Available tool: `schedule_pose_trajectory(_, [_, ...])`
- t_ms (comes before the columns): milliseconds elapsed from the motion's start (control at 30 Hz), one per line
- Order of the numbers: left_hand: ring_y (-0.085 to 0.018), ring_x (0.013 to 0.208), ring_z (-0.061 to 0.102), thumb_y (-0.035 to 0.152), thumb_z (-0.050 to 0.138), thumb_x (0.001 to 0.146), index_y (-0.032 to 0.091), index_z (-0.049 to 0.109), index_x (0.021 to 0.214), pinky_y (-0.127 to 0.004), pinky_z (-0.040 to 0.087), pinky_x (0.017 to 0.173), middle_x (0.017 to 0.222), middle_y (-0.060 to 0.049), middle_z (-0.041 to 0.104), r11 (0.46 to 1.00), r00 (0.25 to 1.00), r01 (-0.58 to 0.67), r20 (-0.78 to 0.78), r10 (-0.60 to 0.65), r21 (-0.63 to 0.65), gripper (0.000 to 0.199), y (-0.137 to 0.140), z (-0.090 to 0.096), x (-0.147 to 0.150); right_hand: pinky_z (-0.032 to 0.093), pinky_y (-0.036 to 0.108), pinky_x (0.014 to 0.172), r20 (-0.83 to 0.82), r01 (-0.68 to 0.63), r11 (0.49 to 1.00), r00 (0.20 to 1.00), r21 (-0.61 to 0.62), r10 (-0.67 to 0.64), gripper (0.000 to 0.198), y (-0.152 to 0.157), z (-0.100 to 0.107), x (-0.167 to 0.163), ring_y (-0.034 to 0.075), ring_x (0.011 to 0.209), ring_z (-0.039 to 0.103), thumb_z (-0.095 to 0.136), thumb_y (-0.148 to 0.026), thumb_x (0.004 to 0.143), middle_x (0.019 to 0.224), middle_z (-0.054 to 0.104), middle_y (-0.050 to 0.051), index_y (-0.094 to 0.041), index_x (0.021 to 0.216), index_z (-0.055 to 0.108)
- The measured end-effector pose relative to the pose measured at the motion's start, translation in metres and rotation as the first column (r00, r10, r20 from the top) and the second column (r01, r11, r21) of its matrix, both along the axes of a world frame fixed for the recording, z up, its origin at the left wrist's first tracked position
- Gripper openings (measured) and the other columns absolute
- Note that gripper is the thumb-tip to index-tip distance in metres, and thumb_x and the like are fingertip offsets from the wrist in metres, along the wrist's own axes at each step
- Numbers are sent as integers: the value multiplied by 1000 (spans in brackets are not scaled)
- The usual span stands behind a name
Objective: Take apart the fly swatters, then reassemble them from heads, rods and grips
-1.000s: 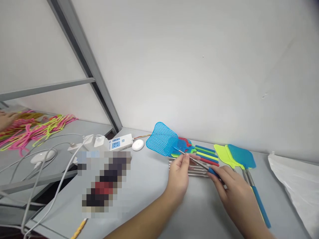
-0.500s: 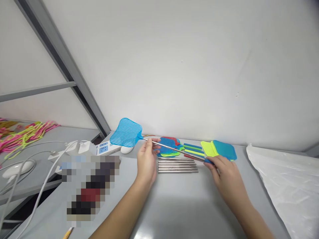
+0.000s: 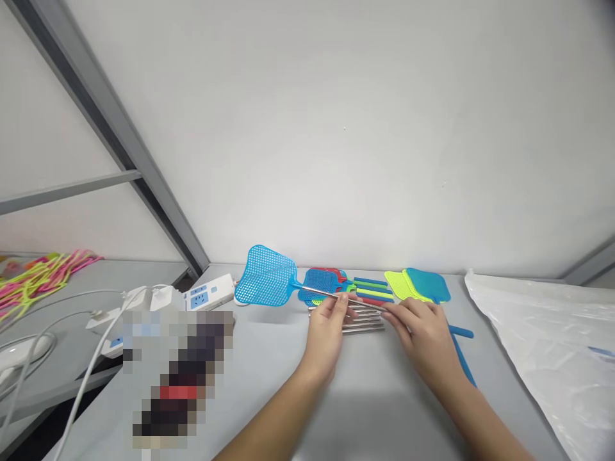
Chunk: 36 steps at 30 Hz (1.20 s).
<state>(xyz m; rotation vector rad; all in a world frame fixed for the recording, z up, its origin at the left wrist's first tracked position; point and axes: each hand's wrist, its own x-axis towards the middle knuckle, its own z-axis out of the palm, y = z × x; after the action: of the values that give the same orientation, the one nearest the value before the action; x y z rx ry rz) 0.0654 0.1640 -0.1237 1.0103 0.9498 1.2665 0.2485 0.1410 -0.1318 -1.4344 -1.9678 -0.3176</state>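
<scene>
A fly swatter with a blue mesh head [image 3: 269,276] and a thin metal rod is held up across both hands, its head to the left. My left hand [image 3: 325,336] pinches the rod near its middle, palm turned up. Further right, my right hand [image 3: 421,330] is closed around the rod; a blue handle [image 3: 462,331] in line with it sticks out beyond. Behind and below the rod lie several metal rods [image 3: 365,330] side by side, partly covered by my left hand. A stack of mesh swatter heads [image 3: 321,282] with coloured handles [image 3: 372,291] lies behind them.
Blue and yellow-green swatters [image 3: 427,285] lie at the back right, beside a white plastic sheet [image 3: 542,346]. A power strip [image 3: 211,292], plugs and white cables [image 3: 86,378] occupy the left, near a blurred-out item [image 3: 192,371]. Pink and yellow cords [image 3: 52,275] lie far left.
The swatter's head has shifted right and slightly down, and my left hand has moved right, closer to my right hand. Less rod shows between head and right hand; the blue handle now extends past it.
</scene>
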Motion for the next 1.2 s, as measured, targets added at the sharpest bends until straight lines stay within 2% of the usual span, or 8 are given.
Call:
schedule_pose_trajectory(333, [-13,73,51,49,59,83,16,71,89,-22,41,68,75,-3,60,976,978,-208,20,207,69,36,5,3,-9,29,34,79,43,16,999,999,34,-18,19,0,8,-10,14,73,56,46,-28,96,76,62,-1,-25,91,64])
schedule_pose_trajectory(533, [-8,64,47,46,59,83,18,66,82,-21,41,67,90,-2,64,876,868,-474,214,448,87,29,21,18,-31,31,33,79,22,1,999,1000,46,-2,17,0,1,-2,15,75,57,46,-25,95,79,63,2,-23,101,62])
schedule_pose_trajectory(600, [-8,65,49,48,56,84,19,66,82,-21,41,67,88,-2,65,886,888,-451,155,433,105,31,19,19,-30,32,33,78,15,3,999,1000,48,-4,17,0,0,0,15,76,56,47,-25,95,79,63,2,-22,103,61])
schedule_pose_trajectory(733, [-13,70,53,51,56,84,18,69,89,-23,41,68,78,-3,64,975,976,-217,-11,218,55,36,7,7,-13,31,32,78,27,-6,999,1000,35,5,17,-1,2,3,15,76,56,47,-27,94,81,62,2,-23,104,61])
schedule_pose_trajectory(833, [-15,74,54,52,57,83,17,71,91,-24,41,68,81,-4,65,988,988,-149,-34,150,36,38,4,2,-6,31,32,79,53,-8,1000,999,13,8,17,1,2,9,15,76,56,47,-28,95,80,61,1,-23,103,61])
schedule_pose_trajectory(933, [-14,75,52,49,59,82,15,71,86,-25,41,70,86,-6,66,969,973,-231,7,231,83,36,13,7,-17,31,32,77,69,-2,1000,998,6,1,17,4,1,15,15,74,55,47,-30,94,77,61,1,-24,101,61])
schedule_pose_trajectory(1067, [-12,72,52,45,60,82,15,69,81,-24,42,71,92,-7,67,902,910,-409,144,390,138,32,28,21,-41,31,33,77,100,26,999,995,44,-30,19,7,1,25,15,75,56,46,-33,94,80,62,1,-24,100,62])
schedule_pose_trajectory(1200, [-12,71,51,47,59,83,16,69,83,-24,42,71,91,-6,66,872,895,-446,91,437,200,32,27,23,-41,32,34,79,88,64,996,994,60,-69,19,8,1,37,17,77,57,46,-33,94,83,63,2,-22,100,61])
